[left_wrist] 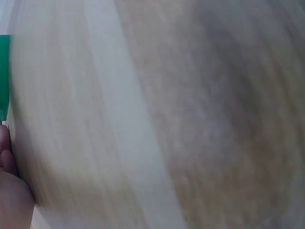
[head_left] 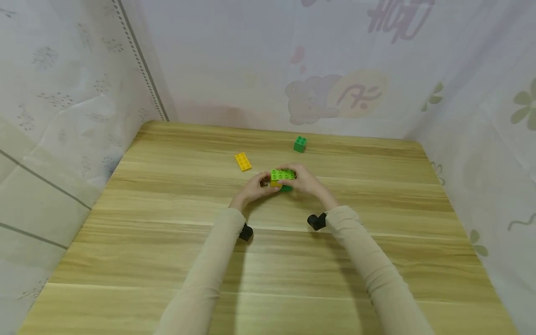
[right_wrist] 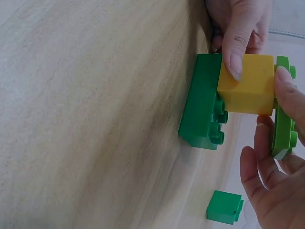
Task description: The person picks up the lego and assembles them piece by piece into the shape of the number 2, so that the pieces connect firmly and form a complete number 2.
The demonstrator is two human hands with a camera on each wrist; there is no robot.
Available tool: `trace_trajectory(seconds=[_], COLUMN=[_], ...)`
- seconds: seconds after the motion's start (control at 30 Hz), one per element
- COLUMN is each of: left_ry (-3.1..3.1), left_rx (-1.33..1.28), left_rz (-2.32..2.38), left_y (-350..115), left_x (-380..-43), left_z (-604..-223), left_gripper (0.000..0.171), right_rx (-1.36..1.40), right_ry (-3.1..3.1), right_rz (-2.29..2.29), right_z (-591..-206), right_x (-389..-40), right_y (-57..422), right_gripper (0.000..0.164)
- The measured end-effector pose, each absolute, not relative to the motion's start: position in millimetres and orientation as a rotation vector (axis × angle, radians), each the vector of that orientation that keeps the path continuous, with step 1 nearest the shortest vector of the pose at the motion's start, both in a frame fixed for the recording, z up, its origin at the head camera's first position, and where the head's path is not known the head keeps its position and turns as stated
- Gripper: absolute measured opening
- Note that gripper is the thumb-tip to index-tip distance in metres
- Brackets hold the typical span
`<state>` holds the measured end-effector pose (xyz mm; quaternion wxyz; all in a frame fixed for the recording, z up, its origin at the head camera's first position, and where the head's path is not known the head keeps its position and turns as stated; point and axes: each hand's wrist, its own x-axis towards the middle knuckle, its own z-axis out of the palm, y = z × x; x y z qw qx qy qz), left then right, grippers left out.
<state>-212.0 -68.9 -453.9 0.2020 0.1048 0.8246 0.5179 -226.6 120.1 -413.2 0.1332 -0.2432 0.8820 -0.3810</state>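
A stack of toy building bricks stands on the table between the two hands. At its bottom is a long dark green brick [right_wrist: 199,102], with a square yellow brick [right_wrist: 248,86] on one end of its studs. A thin light green plate [head_left: 282,174] lies over the yellow brick and reaches out past it above the bare studs. My left hand [head_left: 254,188] grips the yellow brick, its thumb flat on the side. With thumb and fingers, my right hand [head_left: 307,179] pinches the light green plate. The left wrist view catches only a green brick edge [left_wrist: 4,76] and some fingers.
A small green brick [head_left: 299,144] stands farther back on the wooden table [head_left: 268,279]. Left of it lies a flat yellow plate [head_left: 243,161] with its studs up. A patterned curtain [head_left: 234,60] hangs behind the table's far edge.
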Motion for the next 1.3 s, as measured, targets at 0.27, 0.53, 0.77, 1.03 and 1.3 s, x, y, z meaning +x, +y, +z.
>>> trace_trajectory(seconds=[0.27,0.53,0.77,1.03,1.3], left_ry=[2.205,2.256,2.464,2.468,2.51], left_rx=[0.312,0.332,0.492,0.562,0.549], left_rz=[1.522,1.486,1.295,1.228,1.102], left_y=[-80,-84,-84,-78,-71], left_x=[-217,-215,-222,-223,-223], left_z=[-459,-464,-464,-452,-436], left_gripper=[0.046,0.039,0.036,0.033,0.033], right_rx=[-0.672,-0.613,-0.563,-0.578,-0.516], right_ry=[2.624,2.588,2.583,2.592,2.529], right_rz=[-0.99,-0.96,-0.959,-0.958,-0.957], right_z=[-418,-424,-421,-413,-403], right_x=[-230,-232,-228,-228,-234], right_y=[108,101,101,105,108], right_gripper=[0.046,0.047,0.047,0.044,0.042])
